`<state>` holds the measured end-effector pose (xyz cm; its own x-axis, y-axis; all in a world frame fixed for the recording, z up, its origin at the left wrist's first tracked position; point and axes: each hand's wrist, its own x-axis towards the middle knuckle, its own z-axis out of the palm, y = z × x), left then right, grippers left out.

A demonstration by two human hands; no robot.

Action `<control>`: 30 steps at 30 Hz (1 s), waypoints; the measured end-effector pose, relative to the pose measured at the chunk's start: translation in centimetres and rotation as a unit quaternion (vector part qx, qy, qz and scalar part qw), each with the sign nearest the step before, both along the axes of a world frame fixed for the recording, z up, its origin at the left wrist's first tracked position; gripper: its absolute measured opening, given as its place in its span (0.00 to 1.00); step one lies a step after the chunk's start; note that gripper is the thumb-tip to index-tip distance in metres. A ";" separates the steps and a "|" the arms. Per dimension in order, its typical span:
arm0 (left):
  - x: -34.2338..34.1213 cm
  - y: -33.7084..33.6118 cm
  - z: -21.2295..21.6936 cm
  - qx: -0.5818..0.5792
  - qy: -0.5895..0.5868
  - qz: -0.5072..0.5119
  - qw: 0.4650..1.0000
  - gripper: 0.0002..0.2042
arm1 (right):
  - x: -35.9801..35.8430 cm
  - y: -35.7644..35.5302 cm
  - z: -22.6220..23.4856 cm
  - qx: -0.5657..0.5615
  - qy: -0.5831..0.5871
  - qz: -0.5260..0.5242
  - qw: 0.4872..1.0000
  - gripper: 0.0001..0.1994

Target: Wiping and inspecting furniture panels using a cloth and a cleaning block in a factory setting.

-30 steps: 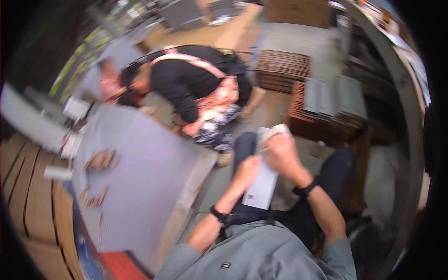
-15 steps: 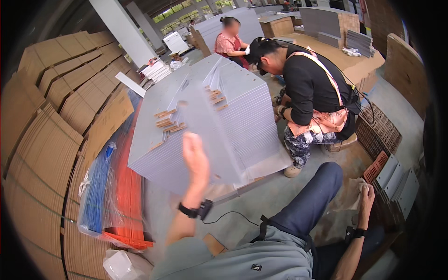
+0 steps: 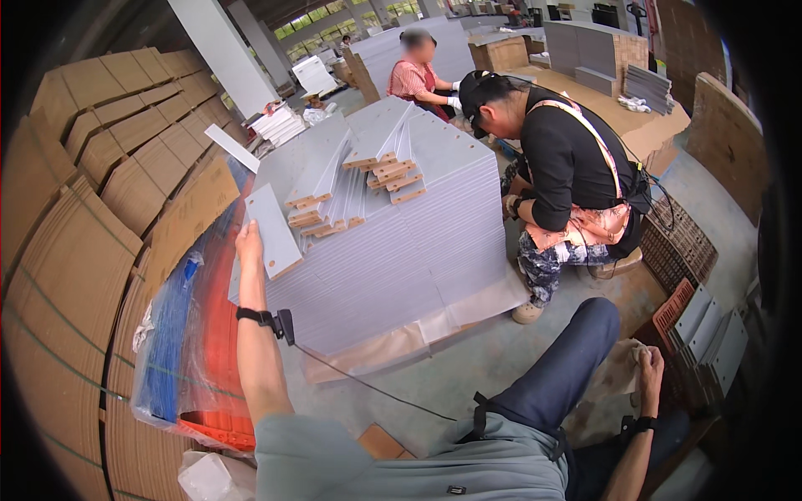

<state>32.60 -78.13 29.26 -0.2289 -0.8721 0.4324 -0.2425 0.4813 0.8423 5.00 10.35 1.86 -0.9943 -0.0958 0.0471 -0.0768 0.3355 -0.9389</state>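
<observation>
My left hand (image 3: 249,243) grips the near left edge of a narrow grey panel (image 3: 275,230) with round holes near its ends. That panel lies at the left end of a large stack of grey boards (image 3: 401,267). Beside it, more narrow panels (image 3: 322,182) with bare wood-coloured ends lie fanned in overlapping piles on the stack. Low on the right, past my knee, my right hand (image 3: 651,373) is closed around a crumpled pale cloth (image 3: 637,354); part of the cloth is hidden by the fingers.
A co-worker in black (image 3: 564,159) sits bent over at the stack's right side; another person (image 3: 415,79) works behind it. Cardboard stacks (image 3: 67,284) line the left, with wrapped orange and blue pieces (image 3: 217,334) beside them. A red crate (image 3: 671,311) and grey panels (image 3: 710,330) stand at right.
My left hand has swung left with the narrow panel, from the stack's front middle to its left end. My right hand stays low at the right, still holding the cloth.
</observation>
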 end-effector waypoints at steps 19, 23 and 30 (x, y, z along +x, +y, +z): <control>0.3 15.2 -4.8 -0.430 -0.182 0.216 0.857 0.24 | 2.0 0.8 5.3 0.076 0.000 0.045 0.996 0.15; -1.7 20.4 -3.3 -0.470 -0.096 0.151 0.864 0.20 | 1.1 2.0 8.6 0.081 0.050 0.035 0.995 0.14; 0.8 35.3 -16.4 -0.100 -0.604 -0.592 0.524 0.35 | -1.3 6.3 8.7 0.006 -0.004 0.016 1.000 0.14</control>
